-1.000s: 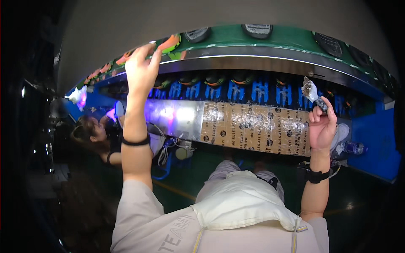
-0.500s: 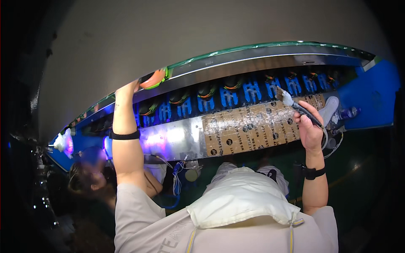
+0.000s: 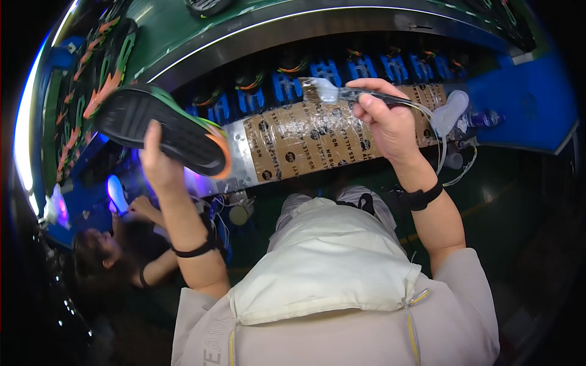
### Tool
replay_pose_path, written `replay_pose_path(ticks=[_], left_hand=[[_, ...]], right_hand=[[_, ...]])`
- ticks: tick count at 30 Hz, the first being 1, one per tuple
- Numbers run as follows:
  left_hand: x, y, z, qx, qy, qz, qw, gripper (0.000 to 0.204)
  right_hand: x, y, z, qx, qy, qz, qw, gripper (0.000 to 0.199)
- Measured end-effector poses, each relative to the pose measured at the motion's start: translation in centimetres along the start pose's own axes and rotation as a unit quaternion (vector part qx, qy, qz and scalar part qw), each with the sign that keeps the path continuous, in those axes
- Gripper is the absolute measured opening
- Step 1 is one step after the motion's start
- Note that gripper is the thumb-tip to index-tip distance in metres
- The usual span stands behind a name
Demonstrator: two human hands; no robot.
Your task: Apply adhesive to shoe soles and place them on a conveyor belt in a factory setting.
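Observation:
My left hand grips a shoe sole, dark underneath with orange and green at the edges. Its thumb lies across the dark face; the other fingers are hidden behind the sole. Between the fingers and thumb of my right hand is a brush with a dark handle, its brown bristles pointing left. Pale wrapping covers the part near the bristles. A thin pale tube runs from the handle's end downward. The brush and the sole are apart, both above the ledge.
Cardboard under clear wrap covers the ledge before me. Behind it stand several blue holders. More orange, green and black soles lie at the upper left. A white shoe-shaped piece sits at the right. Left, a co-worker's hand is near a glowing sole.
My left hand has come back from the far rail, now with the sole in it. The brush has moved left and turned level. The view has shifted, showing more soles at the upper left.

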State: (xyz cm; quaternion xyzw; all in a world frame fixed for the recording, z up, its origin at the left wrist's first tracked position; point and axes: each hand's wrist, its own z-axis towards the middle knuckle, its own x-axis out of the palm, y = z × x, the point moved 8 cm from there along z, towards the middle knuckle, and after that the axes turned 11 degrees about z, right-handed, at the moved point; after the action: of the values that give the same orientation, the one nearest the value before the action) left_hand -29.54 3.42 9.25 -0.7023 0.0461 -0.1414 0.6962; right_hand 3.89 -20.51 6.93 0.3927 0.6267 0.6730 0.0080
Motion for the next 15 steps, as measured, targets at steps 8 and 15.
replay_pose_path(ticks=[8,15], left_hand=[[9.3,9.2,-11.8,-0.164,0.1,-0.337,0.922,0.085],[16.8,9.9,-15.6,-0.204,0.075,-0.362,0.906,0.092]], right_hand=[[3.2,0.3,-0.6,0.068,0.152,-0.058,0.984,0.024],[5.2,1.2,-1.8,0.059,0.195,-0.066,0.977,0.022]])
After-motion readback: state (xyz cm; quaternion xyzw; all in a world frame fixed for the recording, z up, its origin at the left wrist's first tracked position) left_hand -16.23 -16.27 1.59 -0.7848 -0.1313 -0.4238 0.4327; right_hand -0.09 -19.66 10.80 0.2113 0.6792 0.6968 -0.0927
